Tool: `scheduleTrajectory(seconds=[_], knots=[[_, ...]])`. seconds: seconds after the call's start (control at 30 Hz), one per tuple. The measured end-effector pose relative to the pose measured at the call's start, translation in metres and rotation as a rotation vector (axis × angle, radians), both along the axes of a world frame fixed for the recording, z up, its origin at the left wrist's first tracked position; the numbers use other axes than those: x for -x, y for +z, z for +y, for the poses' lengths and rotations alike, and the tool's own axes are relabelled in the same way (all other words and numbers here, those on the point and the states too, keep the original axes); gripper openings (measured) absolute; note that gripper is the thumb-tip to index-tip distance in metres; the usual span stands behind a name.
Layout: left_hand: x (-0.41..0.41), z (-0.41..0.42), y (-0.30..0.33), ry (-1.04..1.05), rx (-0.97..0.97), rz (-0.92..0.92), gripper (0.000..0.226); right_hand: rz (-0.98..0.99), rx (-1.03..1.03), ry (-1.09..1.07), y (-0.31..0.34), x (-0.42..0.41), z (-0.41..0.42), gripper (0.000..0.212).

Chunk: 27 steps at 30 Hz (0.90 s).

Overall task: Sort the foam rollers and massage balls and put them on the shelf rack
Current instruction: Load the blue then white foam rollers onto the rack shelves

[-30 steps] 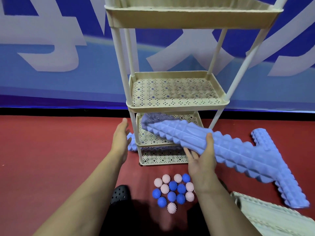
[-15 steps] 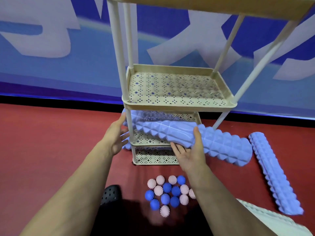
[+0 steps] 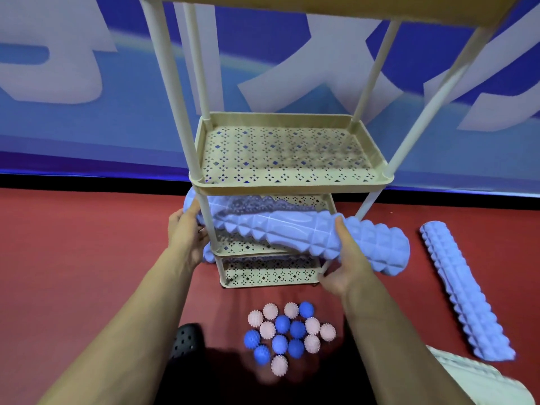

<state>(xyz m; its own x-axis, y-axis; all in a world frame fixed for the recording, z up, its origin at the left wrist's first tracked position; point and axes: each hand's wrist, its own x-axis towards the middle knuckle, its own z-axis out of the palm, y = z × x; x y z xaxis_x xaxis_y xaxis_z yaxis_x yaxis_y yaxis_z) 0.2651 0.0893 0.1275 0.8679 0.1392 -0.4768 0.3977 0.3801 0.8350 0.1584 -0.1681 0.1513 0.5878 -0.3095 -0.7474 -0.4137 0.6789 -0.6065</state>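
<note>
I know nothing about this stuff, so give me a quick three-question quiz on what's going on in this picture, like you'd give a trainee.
1. True or false: the long blue ridged foam roller held by both hands lies fully inside the beige perforated plastic shelf rack.
2. Which colours are the small spiky massage balls on the red floor? A. green and yellow B. blue and pink C. all white
3. Fill in: a second blue foam roller lies on the floor to the rack's ____.

Key
1. False: its ends stick out on both sides, where the left hand and right hand grip it.
2. B
3. right
</note>
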Motion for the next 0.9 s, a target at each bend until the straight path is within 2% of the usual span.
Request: scheduleTrajectory(seconds=[0.07,0.2,0.27,0.37,0.47,0.5,0.57,0.6,0.63,0.73,0.77,0.9], knots=[[-0.001,0.000,0.003,0.001,0.004,-0.021,0.042,0.028,0.052,0.049,0.003,0.003,-0.015,0.078],[-0.009,0.004,0.013,0.033,0.012,-0.101,0.045,0.124,0.157,0.052,0.011,0.012,-0.028,0.058],[-0.013,0.008,0.016,0.053,0.027,-0.128,0.039,0.118,0.181,0.010,0.012,0.014,-0.033,0.060],[-0.015,0.012,0.019,0.079,0.067,-0.176,0.040,0.111,0.117,-0.010,0.017,0.014,-0.034,0.075],[-0.016,0.021,0.021,0.103,0.076,-0.214,0.048,0.037,0.105,-0.082,0.016,0.012,-0.039,0.058],[-0.016,0.025,0.021,0.114,0.072,-0.222,0.046,0.033,0.136,-0.106,0.014,0.013,-0.041,0.068],[-0.018,0.030,0.022,0.133,0.069,-0.224,0.046,0.017,0.228,-0.130,0.005,0.009,-0.047,0.117],[-0.017,0.031,0.024,0.136,0.067,-0.226,0.050,0.017,0.267,-0.107,0.001,0.008,-0.049,0.134],[-0.017,0.031,0.025,0.141,0.066,-0.231,0.053,0.011,0.301,-0.083,0.001,0.008,-0.049,0.137],[-0.015,0.029,0.030,0.159,0.060,-0.257,0.054,-0.042,0.408,0.025,0.005,0.009,-0.047,0.098],[-0.014,0.027,0.032,0.171,0.055,-0.266,0.052,-0.067,0.435,0.085,0.006,0.010,-0.048,0.092],[-0.014,0.023,0.047,0.206,0.029,-0.311,0.051,-0.086,0.595,0.302,-0.001,0.012,-0.057,0.086]])
